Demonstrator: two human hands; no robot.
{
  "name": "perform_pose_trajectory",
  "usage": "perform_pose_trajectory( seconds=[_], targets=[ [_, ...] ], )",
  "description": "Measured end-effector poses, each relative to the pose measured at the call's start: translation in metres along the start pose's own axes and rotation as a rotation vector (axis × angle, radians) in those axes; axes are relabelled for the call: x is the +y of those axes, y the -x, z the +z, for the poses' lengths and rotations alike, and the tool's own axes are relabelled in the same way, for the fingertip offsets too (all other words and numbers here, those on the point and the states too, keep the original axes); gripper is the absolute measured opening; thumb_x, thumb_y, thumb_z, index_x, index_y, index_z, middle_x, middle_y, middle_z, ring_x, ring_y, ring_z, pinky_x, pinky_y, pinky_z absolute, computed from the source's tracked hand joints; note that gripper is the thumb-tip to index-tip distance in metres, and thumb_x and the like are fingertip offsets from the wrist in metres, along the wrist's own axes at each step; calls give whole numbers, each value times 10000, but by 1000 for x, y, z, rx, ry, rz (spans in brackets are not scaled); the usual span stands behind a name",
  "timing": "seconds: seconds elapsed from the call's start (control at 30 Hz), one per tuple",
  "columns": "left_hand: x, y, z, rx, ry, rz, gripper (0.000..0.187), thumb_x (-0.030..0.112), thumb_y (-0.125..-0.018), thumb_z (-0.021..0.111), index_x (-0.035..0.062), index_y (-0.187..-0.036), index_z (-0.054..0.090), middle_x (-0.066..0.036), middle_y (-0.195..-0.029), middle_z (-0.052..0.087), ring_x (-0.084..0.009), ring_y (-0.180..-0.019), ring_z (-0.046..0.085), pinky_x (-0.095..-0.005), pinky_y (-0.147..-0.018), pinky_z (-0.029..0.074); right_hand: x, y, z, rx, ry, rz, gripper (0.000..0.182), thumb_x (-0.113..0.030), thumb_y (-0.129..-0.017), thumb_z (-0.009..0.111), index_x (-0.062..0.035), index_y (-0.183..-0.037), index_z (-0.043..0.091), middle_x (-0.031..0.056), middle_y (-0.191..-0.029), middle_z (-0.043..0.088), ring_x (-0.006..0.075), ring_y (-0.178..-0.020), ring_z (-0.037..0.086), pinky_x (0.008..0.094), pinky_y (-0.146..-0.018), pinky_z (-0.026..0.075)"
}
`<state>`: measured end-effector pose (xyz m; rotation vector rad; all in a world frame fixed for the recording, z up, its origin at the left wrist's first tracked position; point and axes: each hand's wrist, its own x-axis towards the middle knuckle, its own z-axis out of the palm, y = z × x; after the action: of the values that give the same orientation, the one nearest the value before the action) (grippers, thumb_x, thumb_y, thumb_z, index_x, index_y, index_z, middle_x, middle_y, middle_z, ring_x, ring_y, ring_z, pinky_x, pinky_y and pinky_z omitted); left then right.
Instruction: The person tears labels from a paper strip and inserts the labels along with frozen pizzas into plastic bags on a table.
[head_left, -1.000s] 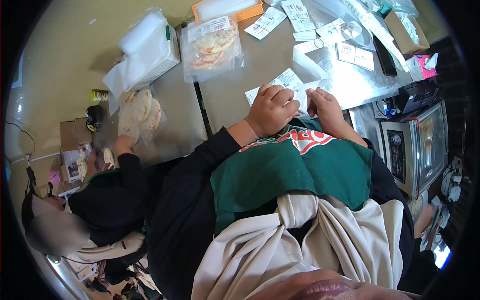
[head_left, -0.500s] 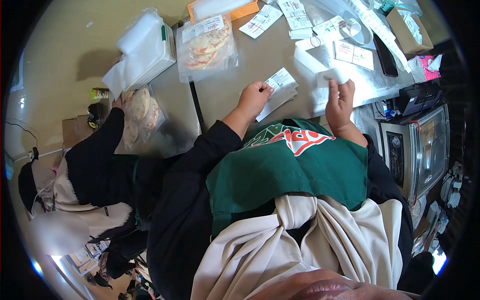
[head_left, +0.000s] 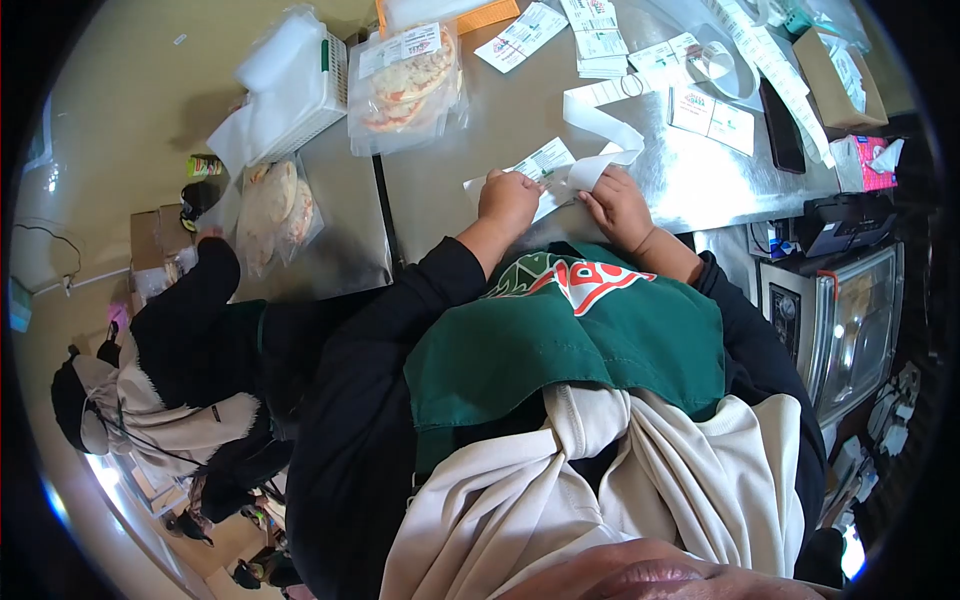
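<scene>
Just in front of my green apron, my left hand (head_left: 508,203) is closed in a pinch over a small stack of printed label cards (head_left: 548,158). What its fingertips hold is too small to make out. Close beside it, my right hand (head_left: 622,210) grips the near end of a white paper strip (head_left: 612,135), which curls back across the steel table. The strip's end lies over the right side of the cards.
Bagged pizzas (head_left: 408,85) lie beyond my left hand, near a white basket (head_left: 318,100). More printed cards (head_left: 712,118), a tape roll (head_left: 722,72) and a phone (head_left: 780,125) are at right. A co-worker's sleeve (head_left: 195,290) is at left, a glass-door oven (head_left: 850,320) at right.
My right hand has moved left, bringing the paper strip's end to the cards beside my left hand. The co-worker's hand has drawn back from the bagged pizzas at left.
</scene>
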<state>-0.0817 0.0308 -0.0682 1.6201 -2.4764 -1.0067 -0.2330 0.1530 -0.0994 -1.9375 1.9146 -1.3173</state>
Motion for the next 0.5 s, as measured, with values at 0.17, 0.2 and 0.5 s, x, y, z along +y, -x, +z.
perform_pose_trajectory(
  seconds=[0.17, 0.2, 0.5],
  targets=[
    [14, -1, -4, -92, -278, 31, 322, 258, -733, 698, -23, -878, 636, -177, -1027, 543, -305, -882, 577, -393, -798, 458, 11, -1, 3, -34, 5, -20, 127, -141, -777, 628, -20, -782, 588, 116, -850, 607, 301, -895, 552, 404, -805, 427],
    [20, 1, -6, -27, -250, -40, 354, 256, -724, 708, -20, -923, 612, -174, -1038, 535, -314, -898, 570, -394, -807, 456, 11, -2, 3, -25, 1, -18, 128, -143, -776, 628, -21, -782, 588, 114, -849, 607, 300, -895, 552, 404, -802, 427],
    [15, 2, -38, 5, -269, 51, 459, 245, -630, 777, 86, -1003, 563, -141, -1111, 484, -330, -1047, 483, -404, -871, 414, 11, 0, -6, -69, -80, -68, 166, -140, -766, 634, -45, -903, 628, 86, -922, 621, 290, -918, 525, 397, -818, 405]
  ],
)
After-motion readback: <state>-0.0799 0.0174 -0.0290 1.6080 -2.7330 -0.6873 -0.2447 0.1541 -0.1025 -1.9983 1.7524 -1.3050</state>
